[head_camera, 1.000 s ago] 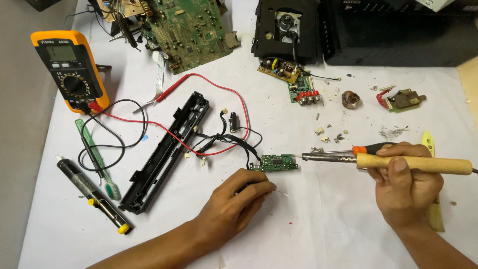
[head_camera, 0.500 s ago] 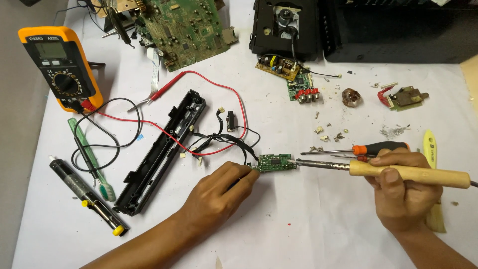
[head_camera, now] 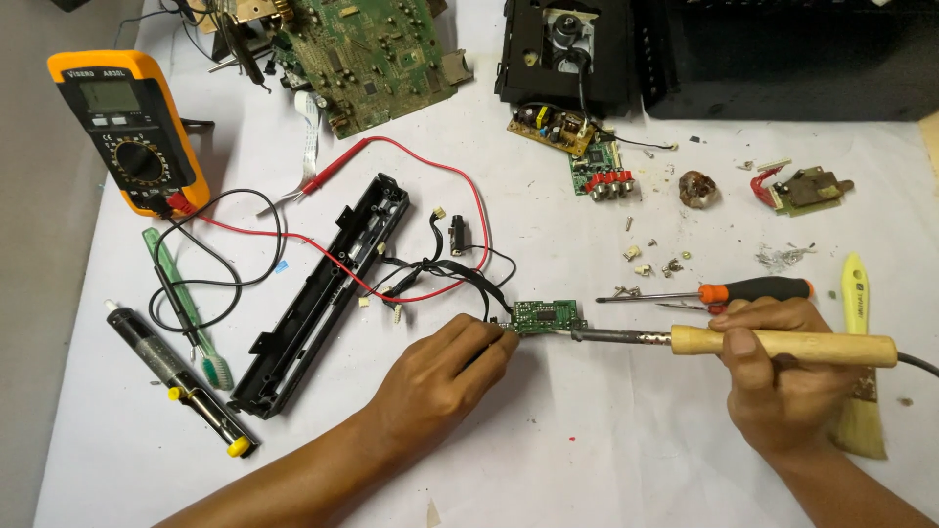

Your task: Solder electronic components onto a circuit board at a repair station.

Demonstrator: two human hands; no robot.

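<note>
My left hand [head_camera: 445, 374] rests on the white table, its fingertips pinching the left edge of a small green circuit board [head_camera: 548, 316]. Black wires [head_camera: 445, 272] run from that board to a long black plastic housing [head_camera: 323, 293]. My right hand [head_camera: 782, 376] grips the wooden handle of a soldering iron [head_camera: 782, 342]. The iron lies nearly level, and its metal tip touches the right end of the small board.
An orange multimeter [head_camera: 127, 132] with red and black leads sits at the left, near a desoldering pump [head_camera: 181, 381] and green toothbrush [head_camera: 186, 313]. A screwdriver [head_camera: 719, 291], brush [head_camera: 856, 337], screws, large green board [head_camera: 377, 54] and black drive chassis [head_camera: 572, 54] lie around.
The soldering iron has slid left until its tip meets the small board. My left hand stays on the board's left edge.
</note>
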